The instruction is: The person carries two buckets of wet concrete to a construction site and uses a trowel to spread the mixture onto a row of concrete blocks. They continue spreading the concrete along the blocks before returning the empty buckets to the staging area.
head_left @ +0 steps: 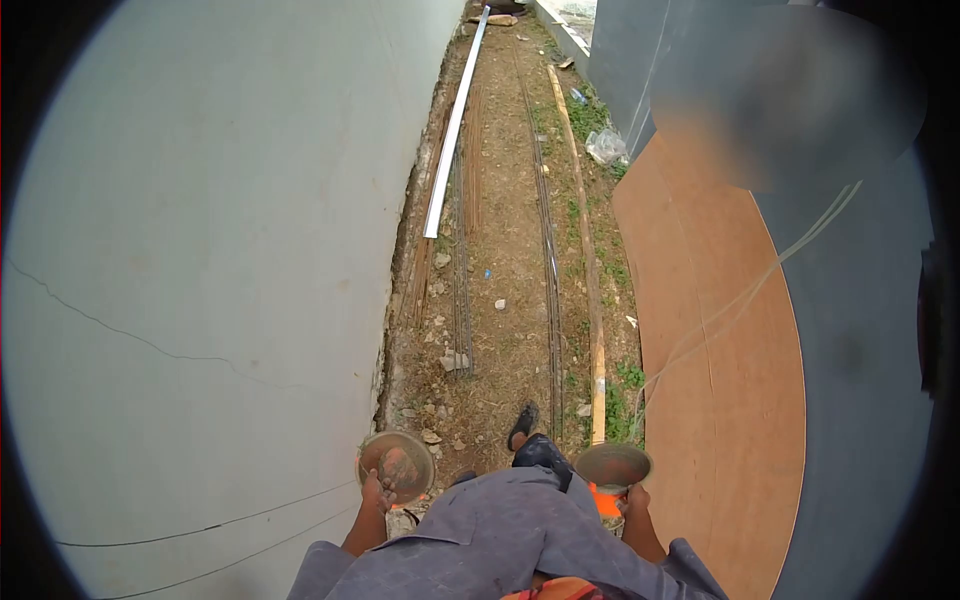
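My left hand [374, 492] is closed on the near rim of a round, shallow bowl [421, 458] at the lower left, beside the pale wall. Inside this bowl lies a reddish-brown lump. At the lower right my right hand [635, 497] grips the edge of a second round bowl [613, 465], which looks empty inside. Something bright orange [606, 502] shows just below that bowl. Between the hands are my grey clothing [480, 530] and one dark shoe [522, 425] on the dirt.
A pale wall [230, 250] stands left; a brown panel [720, 350] leans right. Along the dirt path lie a white metal bar [458, 125], thin rods [550, 270] and a wooden pole [588, 250]. Stones, weeds and a plastic bag [606, 147] are scattered there. Thin wires [770, 270] cross the panel.
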Available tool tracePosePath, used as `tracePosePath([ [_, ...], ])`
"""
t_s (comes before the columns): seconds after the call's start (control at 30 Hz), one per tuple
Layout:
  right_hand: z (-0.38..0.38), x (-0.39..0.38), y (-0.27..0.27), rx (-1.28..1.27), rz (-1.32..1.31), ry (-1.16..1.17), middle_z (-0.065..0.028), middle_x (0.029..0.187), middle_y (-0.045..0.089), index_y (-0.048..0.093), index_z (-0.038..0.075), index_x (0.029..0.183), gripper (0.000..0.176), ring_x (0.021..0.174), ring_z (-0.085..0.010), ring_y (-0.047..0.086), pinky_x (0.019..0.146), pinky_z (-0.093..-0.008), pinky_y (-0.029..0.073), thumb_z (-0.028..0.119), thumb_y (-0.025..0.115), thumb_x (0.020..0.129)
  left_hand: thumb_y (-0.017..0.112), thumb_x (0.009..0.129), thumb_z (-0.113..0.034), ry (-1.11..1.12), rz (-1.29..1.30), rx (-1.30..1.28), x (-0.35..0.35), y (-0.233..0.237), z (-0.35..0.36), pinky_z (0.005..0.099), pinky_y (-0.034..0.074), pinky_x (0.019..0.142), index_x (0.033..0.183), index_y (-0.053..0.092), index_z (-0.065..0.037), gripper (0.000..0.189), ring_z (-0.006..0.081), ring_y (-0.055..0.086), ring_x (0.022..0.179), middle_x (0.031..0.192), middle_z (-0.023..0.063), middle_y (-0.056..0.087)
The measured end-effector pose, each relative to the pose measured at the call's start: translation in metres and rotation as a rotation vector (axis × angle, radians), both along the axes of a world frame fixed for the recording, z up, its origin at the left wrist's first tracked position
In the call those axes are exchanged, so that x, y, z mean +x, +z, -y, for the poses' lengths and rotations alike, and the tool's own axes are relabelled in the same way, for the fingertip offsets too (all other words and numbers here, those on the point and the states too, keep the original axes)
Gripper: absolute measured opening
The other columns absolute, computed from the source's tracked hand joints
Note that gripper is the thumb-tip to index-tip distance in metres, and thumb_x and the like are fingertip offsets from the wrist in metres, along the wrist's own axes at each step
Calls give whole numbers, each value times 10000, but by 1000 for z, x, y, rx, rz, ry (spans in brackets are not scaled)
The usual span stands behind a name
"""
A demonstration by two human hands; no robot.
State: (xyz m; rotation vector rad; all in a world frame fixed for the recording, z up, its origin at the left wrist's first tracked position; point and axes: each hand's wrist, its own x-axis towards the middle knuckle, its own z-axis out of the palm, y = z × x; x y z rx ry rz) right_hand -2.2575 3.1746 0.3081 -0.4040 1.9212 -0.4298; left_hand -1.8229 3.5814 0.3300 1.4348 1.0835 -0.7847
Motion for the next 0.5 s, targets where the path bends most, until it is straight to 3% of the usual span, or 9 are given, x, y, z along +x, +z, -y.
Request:
tracePosePath([
  [0.13,119,97,27,-44,1,65,-97,719,500,512,-26,814,110,540,-183,497,414,-340,365,80,497,790,434,874,-443,-71,-17,24,35,29,64,377,392,647,1043,481,-179,317,166,478,606,673,-7,491],
  [0.2,175,135,30,-90,8,74,-64,625,492,532,-13,809,94,402,-156,421,334,-320,284,77,517,785,432,875,-435,-36,-63,60,49,22,81,376,393,642,1044,481,-177,313,165,481,597,672,-8,491],
  [0.23,200,148,31,-100,14,75,-64,625,492,532,-13,809,94,402,-156,421,334,-320,284,77,517,785,429,875,-427,-3,-117,101,60,17,96,376,395,636,1045,481,-174,309,165,484,589,671,-9,491],
  [0.3,243,171,32,-119,149,191,-108,756,519,524,-33,853,141,582,-202,511,416,-356,356,100,521,807,428,878,-422,8,-144,102,74,38,128,378,396,633,1048,480,-171,307,167,488,588,672,-8,491],
  [0.5,333,257,16,-139,-26,192,-126,808,531,529,-19,866,146,625,-214,517,424,-367,358,107,533,792,414,882,-435,-36,-96,27,196,13,268,363,404,620,1057,474,-148,342,169,498,600,680,-7,493],
])
